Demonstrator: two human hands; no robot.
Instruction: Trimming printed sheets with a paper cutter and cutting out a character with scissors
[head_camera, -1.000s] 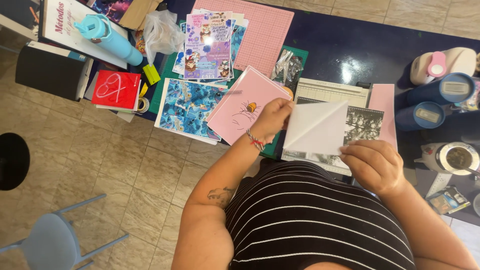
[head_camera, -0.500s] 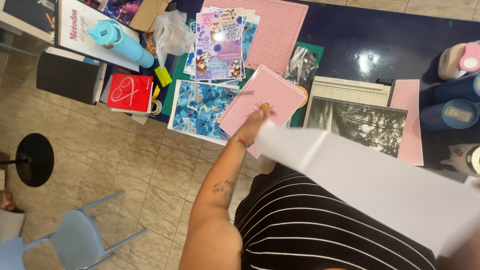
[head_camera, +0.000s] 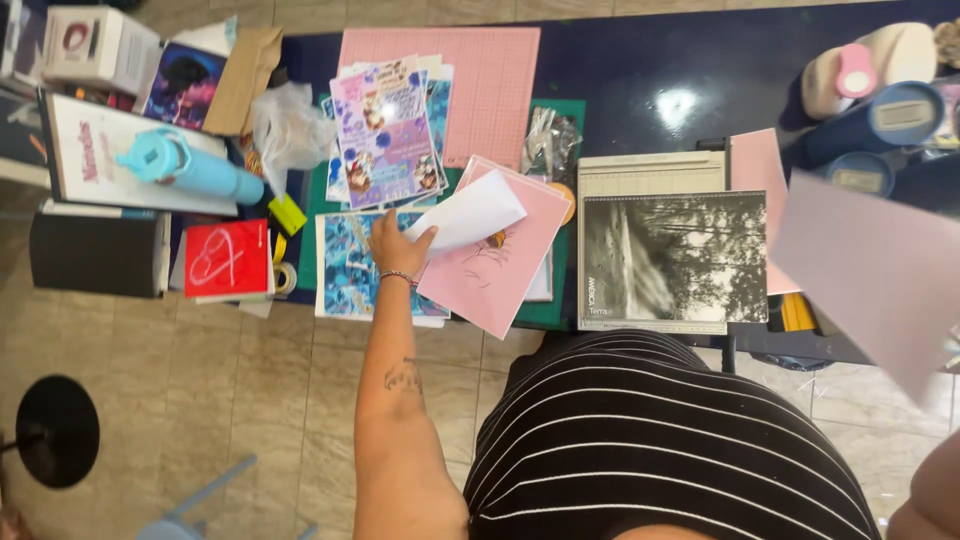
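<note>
Where the big pale sheet (head_camera: 870, 270) crossed the lap half a second ago, it now blurs at the right edge, its holder unseen. Left hand (head_camera: 397, 245) pinches a smooth white paper (head_camera: 478, 212) over the pink card (head_camera: 497, 262), beside a glossy blue print (head_camera: 348, 270) on the crowded bench (head_camera: 640, 90).

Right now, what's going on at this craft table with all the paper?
A person in a striped top stands at a dark table crowded with craft supplies. Their left hand holds a white sheet over a pink sheet bearing a small drawing. A large pale sheet, blurred, hangs at the right; the right hand is out of view. A black-and-white photo lies on a paper trimmer in front of them.
</note>
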